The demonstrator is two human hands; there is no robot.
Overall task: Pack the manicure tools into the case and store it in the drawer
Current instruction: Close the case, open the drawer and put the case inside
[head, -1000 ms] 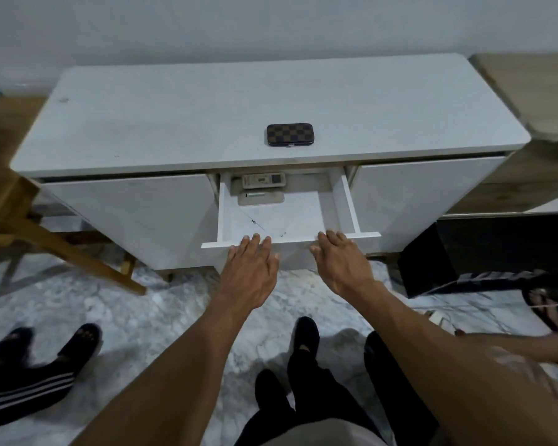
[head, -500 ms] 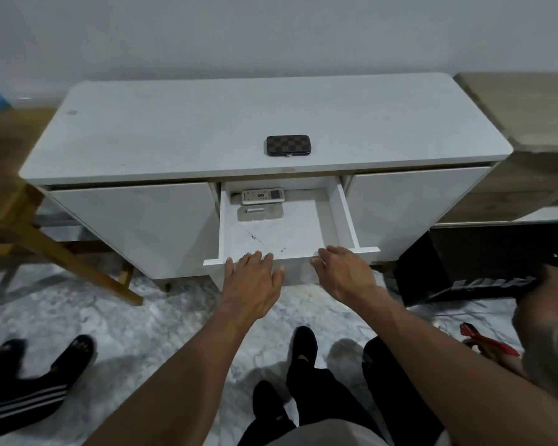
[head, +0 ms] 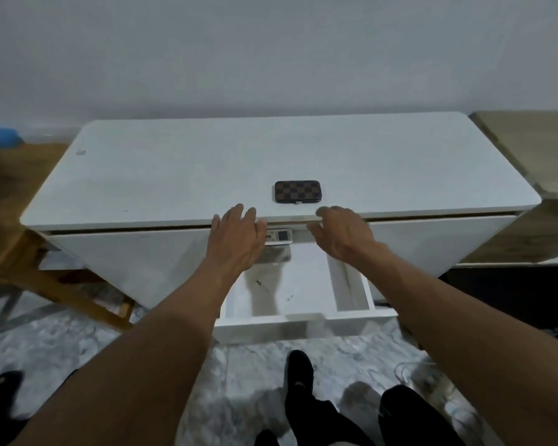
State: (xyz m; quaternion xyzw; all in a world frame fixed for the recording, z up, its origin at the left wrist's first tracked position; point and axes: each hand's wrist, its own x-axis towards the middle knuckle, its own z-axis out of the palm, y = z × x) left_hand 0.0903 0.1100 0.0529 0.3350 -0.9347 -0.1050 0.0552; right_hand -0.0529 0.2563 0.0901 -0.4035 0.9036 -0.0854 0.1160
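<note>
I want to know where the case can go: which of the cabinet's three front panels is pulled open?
The middle drawer, pulled out below the checkered case. The left door and right door sit flush and shut.

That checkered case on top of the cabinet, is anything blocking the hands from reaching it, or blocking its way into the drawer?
Nothing visible does. The checkered case lies alone on the cabinet top, just beyond the left hand and right hand. The drawer below is open, with only a remote at its back.

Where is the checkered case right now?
The case lies shut on the white cabinet top, near its front edge, just above the open drawer. It sits between and just beyond the left hand and right hand, untouched.
</note>
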